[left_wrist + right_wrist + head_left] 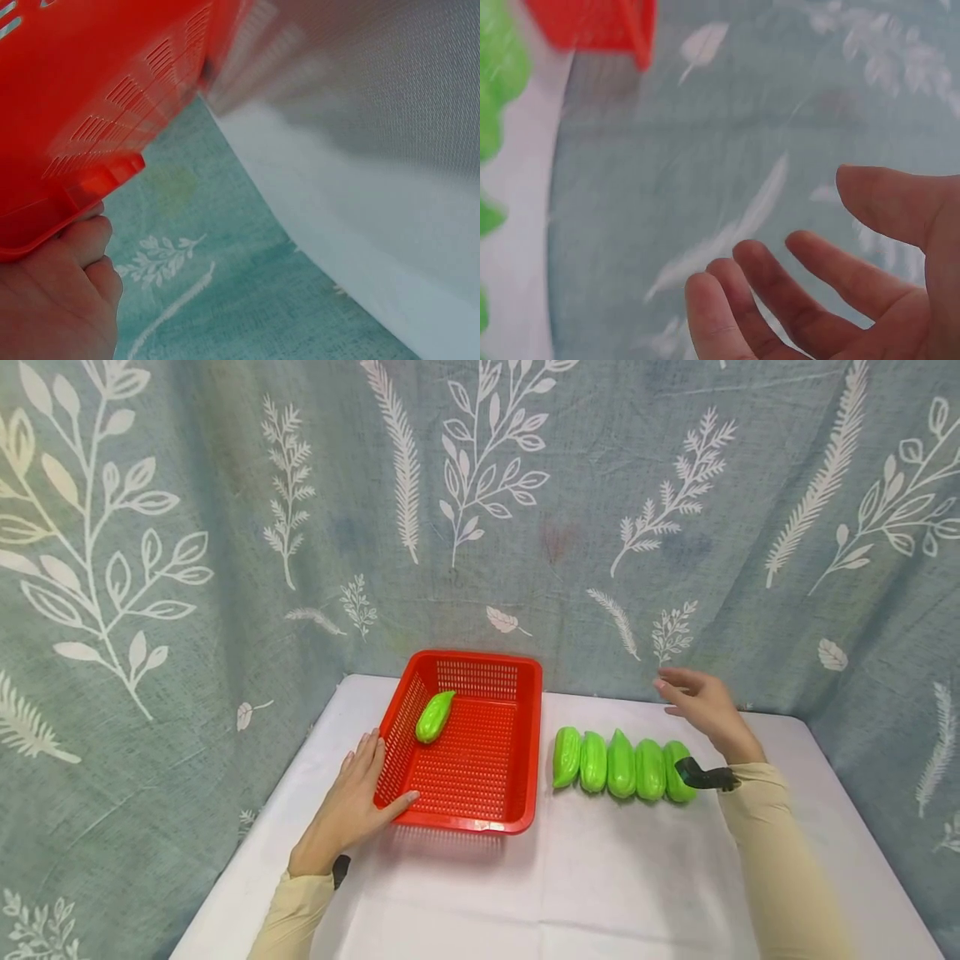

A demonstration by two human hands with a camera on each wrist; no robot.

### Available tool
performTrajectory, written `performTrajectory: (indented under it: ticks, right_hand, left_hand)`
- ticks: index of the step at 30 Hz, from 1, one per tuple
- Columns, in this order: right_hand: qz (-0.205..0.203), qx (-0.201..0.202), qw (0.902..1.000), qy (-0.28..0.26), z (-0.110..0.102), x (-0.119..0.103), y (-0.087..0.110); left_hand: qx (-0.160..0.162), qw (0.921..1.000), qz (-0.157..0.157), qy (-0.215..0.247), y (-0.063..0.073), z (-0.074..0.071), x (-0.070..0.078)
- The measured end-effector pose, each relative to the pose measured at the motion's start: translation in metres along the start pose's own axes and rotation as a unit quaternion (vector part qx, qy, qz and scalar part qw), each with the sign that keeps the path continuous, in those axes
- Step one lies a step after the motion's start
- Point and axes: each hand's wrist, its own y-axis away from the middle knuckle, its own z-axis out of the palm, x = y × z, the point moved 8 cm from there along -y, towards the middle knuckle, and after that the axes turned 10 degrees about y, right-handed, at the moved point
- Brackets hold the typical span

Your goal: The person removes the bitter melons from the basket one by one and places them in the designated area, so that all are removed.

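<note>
My left hand [347,810] rests on the left front corner of a red plastic basket [534,743], fingers along the left rim and thumb over the front rim. In the left wrist view, its fingers touch the rim of the slotted basket wall [90,97]. One glossy bright-green ridged toy vegetable [434,717] with a pointed tip lies inside, toward the left wall. Several alike green toy vegetables [621,765] lie side by side in a row right of the basket. Above and behind the row's right end, my right hand [705,710] hangs in the air, fingers loosely bent and holding nothing.
A white cloth [600,893] covers the table under the basket and the row. Blue-green curtains [562,527] with white leaf prints stand close behind the table and along both sides. Dark straps [705,774] sit at my wrists.
</note>
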Motion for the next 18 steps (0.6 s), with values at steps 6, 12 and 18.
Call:
performTrajectory:
  ticks: [6,12,18]
  right_hand:
    - [-0.057,0.002,0.9984,-0.007,0.022,-0.051,-0.006]
    - [-0.078,-0.014,0.9965,-0.027,0.055,-0.083,-0.019]
    - [-0.089,-0.032,0.9941,-0.054,0.09,-0.113,-0.031]
  left_hand:
    - [-0.007,1.0,-0.004,-0.004,0.0,-0.002,-0.001]
    - [-0.01,0.9999,-0.004,-0.009,0.001,-0.002,0.001]
    - [-0.007,0.9999,0.0,-0.012,0.003,-0.004,0.001]
